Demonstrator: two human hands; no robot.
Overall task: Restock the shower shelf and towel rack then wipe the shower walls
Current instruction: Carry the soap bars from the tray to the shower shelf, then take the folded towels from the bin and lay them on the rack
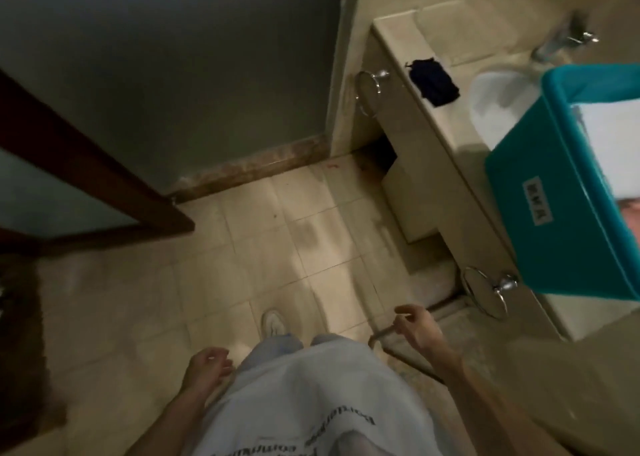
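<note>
Sitting on counter (433, 126), teal bin (540, 196) (labelled), dark cloth (434, 82), towel ring (382, 74) below

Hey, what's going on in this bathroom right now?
A person stands on the beige tiled floor with both hands empty: the left hand and right hand hang loosely curled. A teal plastic bin holding something white sits on the beige vanity counter, partly over the white sink, with a dark blue cloth lying further along. The near chrome towel ring and the far chrome towel ring are bare.

Label (538, 201) on teal bin (561, 258) and shirt print (304, 438) blur beyond reading.
</note>
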